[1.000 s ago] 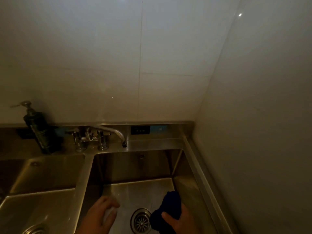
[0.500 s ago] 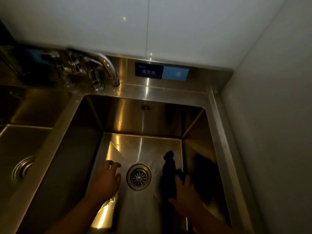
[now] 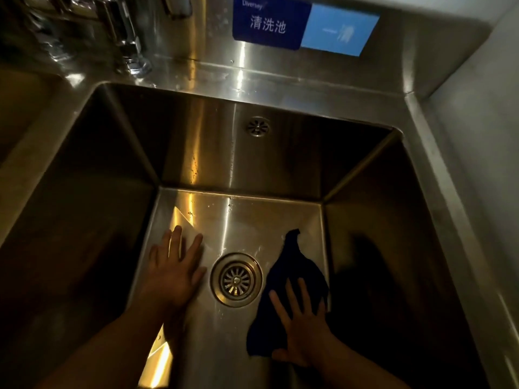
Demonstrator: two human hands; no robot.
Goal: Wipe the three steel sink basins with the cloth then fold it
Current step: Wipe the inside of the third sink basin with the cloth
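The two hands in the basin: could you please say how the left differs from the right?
The left hand lies left of the drain, the right hand right of it. The right hand presses on the dark blue cloth; the left hand touches none of it. The left hand reaches farther back than the right hand. Both lie open on the basin floor, fingers straight.

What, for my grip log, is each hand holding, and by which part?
Nothing is gripped. The right hand presses flat on the near end of the dark cloth; the left hand lies flat on the basin floor.
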